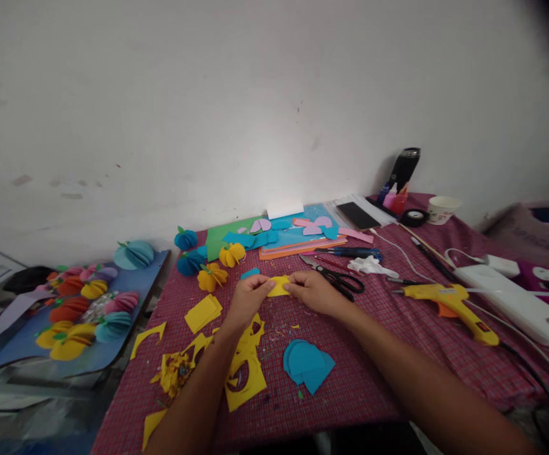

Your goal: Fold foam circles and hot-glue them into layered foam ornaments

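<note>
Between both hands, above the middle of the checked cloth, is a small piece of yellow paper [279, 286]. My left hand [250, 296] pinches its left end, and my right hand [313, 292] pinches the right end. Just behind my right hand lie black-handled scissors [338, 278], blades pointing left. A stack of yellow paper rectangles [203, 313] rests left of my left hand. Yellow paper offcuts [246, 376] with cut-out holes lie partly under my left forearm. Nearer me, between the forearms, is a pile of blue paper pieces [307, 363].
Yellow paper pumpkins [212, 276] and blue ones [190, 262] stand at the back left. A yellow glue gun [455, 306] lies right, beside a white power strip [516, 303] and cables. Behind are a phone [358, 215], paper cup [442, 209] and black bottle [404, 168]. More paper pumpkins [73, 338] fill a blue board.
</note>
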`<action>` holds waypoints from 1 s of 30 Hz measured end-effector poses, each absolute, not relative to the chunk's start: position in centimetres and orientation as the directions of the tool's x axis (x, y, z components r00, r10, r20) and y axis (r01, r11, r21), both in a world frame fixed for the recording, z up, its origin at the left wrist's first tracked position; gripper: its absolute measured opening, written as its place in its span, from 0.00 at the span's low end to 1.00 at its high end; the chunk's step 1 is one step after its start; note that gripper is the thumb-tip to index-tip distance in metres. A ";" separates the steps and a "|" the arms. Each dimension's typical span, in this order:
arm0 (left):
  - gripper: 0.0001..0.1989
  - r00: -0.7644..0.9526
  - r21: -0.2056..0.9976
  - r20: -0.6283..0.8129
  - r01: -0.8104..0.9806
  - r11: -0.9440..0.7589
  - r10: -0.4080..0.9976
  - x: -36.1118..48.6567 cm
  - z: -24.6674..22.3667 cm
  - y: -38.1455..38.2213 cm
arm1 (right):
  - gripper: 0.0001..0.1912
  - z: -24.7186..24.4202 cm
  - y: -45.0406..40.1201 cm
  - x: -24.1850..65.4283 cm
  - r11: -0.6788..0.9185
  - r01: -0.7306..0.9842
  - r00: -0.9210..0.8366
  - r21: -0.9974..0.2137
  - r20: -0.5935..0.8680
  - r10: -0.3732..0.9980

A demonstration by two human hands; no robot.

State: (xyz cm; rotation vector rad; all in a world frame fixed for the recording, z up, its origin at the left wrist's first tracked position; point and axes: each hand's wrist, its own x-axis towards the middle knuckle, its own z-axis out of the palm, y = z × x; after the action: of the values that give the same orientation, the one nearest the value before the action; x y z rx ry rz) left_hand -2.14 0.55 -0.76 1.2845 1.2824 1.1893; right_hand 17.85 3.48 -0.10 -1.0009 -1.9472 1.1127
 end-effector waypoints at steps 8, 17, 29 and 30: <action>0.14 -0.052 0.992 0.025 0.122 -0.018 0.998 -2.1 -0.8 0.6 | 0.15 -0.2 3.5 17.8 0.314 0.257 -0.467 -0.914 0.167 0.868; 0.14 -0.067 0.995 0.018 0.101 -0.011 0.998 -1.8 -0.4 0.4 | 0.16 -0.2 3.5 17.9 0.310 0.260 -0.480 -0.914 0.156 0.863; 0.17 -0.011 0.991 0.027 0.130 -0.025 1.000 -2.2 -1.3 0.7 | 0.16 -0.4 3.7 18.0 0.390 0.317 -0.460 -0.865 0.219 0.860; 0.17 -0.003 0.991 0.028 0.135 -0.028 1.000 -2.2 -1.2 0.6 | 0.16 -0.4 3.8 18.0 0.399 0.327 -0.460 -0.857 0.224 0.859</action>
State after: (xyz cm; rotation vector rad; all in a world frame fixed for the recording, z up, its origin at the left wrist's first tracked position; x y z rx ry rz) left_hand -2.19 0.65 -1.19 1.3266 1.2986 1.1669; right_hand 18.01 3.80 -0.44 -1.0103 -1.9794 1.0033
